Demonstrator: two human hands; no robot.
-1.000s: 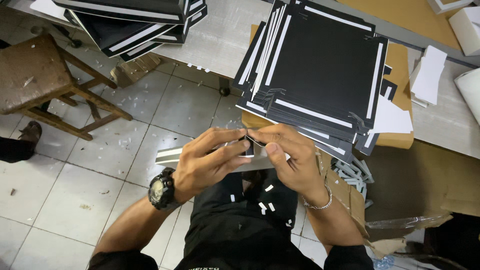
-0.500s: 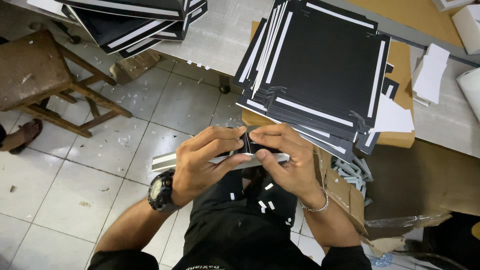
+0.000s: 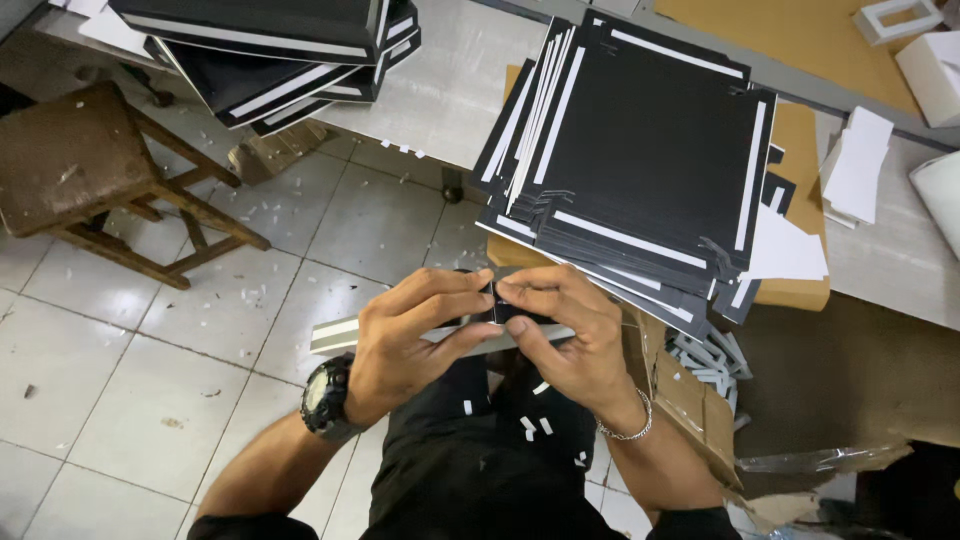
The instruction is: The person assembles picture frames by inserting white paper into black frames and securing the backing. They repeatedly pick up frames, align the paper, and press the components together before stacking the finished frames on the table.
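Both of my hands hold a thin black-and-white card sheet (image 3: 335,334) edge-on above my lap. My left hand (image 3: 415,335), with a black wristwatch, pinches its top edge from the left. My right hand (image 3: 565,330), with a silver bracelet, pinches the same spot from the right, fingertips almost touching. The sheet's white edge sticks out to the left of my left hand. Most of the sheet is hidden behind my fingers.
A tall stack of black square card sheets with white strips (image 3: 640,160) rests on a brown board right in front. Another stack (image 3: 270,50) lies at the top left. A wooden stool (image 3: 85,165) stands at the left on a tiled floor strewn with white paper scraps.
My hands and the sheet have stayed almost in place; my fingertips have drawn closer together on the sheet's top edge. A foot seen at the far left earlier is out of view.
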